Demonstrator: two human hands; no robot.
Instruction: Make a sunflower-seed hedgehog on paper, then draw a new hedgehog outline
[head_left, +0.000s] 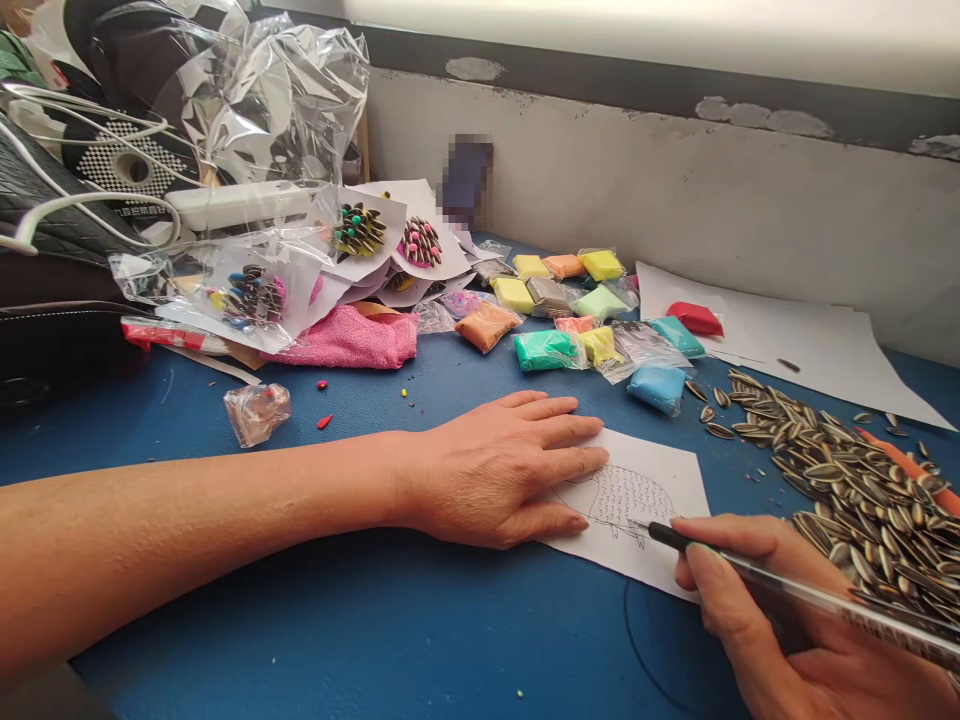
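My left hand lies flat, fingers spread, across the left part of a small white sheet of paper. On that sheet is a line drawing of a rounded animal with short legs and rows of small marks over its body; my fingers cover its left end. Between thumb and fingers, my right hand grips a pen with a clear barrel and a black grip. The pen's tip is at the lower edge of the drawn body, close to the legs.
Striped sunflower seeds are heaped at the right, with an orange tool among them. Wrapped colored clay packs lie behind the paper. Seed-covered clay pieces, a pink cloth and plastic bags crowd the left.
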